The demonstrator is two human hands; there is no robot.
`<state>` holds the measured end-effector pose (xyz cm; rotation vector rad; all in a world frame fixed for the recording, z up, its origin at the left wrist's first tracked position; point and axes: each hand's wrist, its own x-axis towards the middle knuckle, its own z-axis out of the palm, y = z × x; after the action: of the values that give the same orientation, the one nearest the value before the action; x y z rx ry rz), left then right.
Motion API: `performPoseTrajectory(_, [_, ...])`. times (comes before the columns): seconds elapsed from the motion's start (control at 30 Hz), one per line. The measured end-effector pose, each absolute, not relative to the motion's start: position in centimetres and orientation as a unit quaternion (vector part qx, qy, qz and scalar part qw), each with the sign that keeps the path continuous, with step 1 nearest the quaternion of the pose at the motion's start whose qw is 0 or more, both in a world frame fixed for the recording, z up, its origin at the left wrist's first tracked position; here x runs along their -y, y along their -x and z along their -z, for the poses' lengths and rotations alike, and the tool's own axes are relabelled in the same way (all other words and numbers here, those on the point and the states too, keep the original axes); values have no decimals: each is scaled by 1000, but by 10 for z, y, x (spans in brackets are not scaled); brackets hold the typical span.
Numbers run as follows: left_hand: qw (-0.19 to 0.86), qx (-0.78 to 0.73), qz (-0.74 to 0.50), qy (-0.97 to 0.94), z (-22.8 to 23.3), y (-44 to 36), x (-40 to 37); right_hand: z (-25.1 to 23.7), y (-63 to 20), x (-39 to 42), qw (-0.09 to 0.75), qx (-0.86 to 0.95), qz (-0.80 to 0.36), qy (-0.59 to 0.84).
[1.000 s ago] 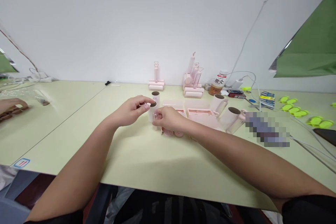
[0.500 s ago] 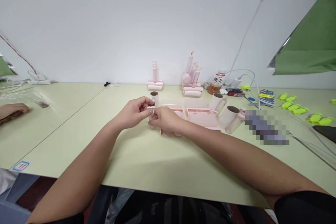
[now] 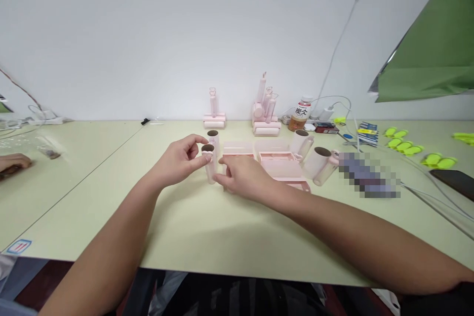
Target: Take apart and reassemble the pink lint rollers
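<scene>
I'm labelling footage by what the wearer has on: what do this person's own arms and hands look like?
The left hand and right hand are bare: no gloves, rings, watch or bracelet can be seen. A plain black sleeve shows on the right arm, near the picture's lower right corner. No cables or printed markings show on either forearm.

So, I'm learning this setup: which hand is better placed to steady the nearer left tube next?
Probably the left hand: it is by the top of the tube, while the right hand is lower down.
</scene>
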<state>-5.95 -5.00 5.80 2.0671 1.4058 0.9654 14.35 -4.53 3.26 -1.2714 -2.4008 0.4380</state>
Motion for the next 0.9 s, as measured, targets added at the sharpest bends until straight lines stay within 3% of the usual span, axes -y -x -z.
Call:
performPoseTrajectory(0.23, [182, -526, -480, -678, -63, 65, 51, -62, -189, 96, 228, 894, -132, 362])
performPoseTrajectory(0.37, [166, -538, -567, -601, -57, 72, 43, -109, -233, 91, 345, 870, -50, 349])
performPoseTrajectory(0.47, [163, -543, -604, -560, -50, 78, 35, -144, -279, 61, 443, 775, 63, 447])
performPoseTrajectory(0.57, [142, -557, -626, -527, -44, 83, 28, -164, -337, 8, 487, 721, 113, 481])
performPoseTrajectory(0.73, [85, -612, -625, -477, -39, 90, 19, -156, -434, -104, 409, 767, 50, 491])
performPoseTrajectory(0.83, [64, -628, -628, -456, -38, 99, 14, -120, -457, -149, 266, 819, -12, 509])
performPoseTrajectory(0.9, [56, -638, -632, -436, -38, 105, 12, -90, -456, -160, 262, 807, -26, 529])
